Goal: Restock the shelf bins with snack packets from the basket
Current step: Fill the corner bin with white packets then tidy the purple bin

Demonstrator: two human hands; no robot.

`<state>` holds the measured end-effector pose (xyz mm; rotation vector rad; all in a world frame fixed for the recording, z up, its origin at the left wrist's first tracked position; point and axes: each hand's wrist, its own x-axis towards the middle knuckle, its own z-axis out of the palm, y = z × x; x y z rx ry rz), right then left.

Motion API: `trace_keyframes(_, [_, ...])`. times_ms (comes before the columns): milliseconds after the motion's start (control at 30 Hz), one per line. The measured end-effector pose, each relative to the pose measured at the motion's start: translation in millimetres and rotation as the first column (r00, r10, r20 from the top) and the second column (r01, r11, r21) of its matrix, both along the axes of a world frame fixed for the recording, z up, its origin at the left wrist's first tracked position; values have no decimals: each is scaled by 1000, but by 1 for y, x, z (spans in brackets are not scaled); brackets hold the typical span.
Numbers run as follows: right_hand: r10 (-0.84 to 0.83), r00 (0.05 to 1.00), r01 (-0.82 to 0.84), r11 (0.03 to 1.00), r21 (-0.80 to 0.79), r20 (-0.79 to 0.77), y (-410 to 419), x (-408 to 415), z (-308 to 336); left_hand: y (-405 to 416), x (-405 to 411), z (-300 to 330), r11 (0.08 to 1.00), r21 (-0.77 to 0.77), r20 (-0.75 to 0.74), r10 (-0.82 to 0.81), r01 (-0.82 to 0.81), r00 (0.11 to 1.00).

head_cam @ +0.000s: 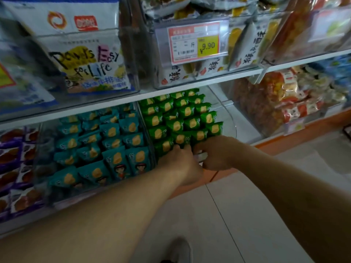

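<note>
Both forearms reach to the green packets (182, 118), where the left hand (182, 164) and right hand (214, 154), fingers curled on the front row, seem to be seating packets; next, straighten that row.

We stand in a snack shop: white shelves (190, 86) carry clear bins (230, 128) packed with snack packets (176, 126), and a price tag (194, 43) reads 9.90.

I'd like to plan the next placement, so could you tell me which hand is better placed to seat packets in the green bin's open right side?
Probably the right hand: it is nearer that gap beside the green packets than the left hand.
</note>
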<state>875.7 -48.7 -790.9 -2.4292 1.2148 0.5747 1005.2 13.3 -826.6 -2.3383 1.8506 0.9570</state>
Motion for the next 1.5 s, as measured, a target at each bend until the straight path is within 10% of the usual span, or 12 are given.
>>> trace_keyframes(633, [-11, 985, 26, 996, 83, -173, -9, 0, -2, -10, 2, 13, 979, 190, -29, -63, 67, 998])
trace_keyframes(1133, [-73, 997, 73, 997, 21, 23, -1, -1, -5, 2, 2, 20, 985, 96, 41, -149, 144, 988])
trace_keyframes(1500, [-274, 794, 460, 854, -242, 543, -17, -2, -18, -39, 48, 54, 894, -441, 232, 30, 78, 972])
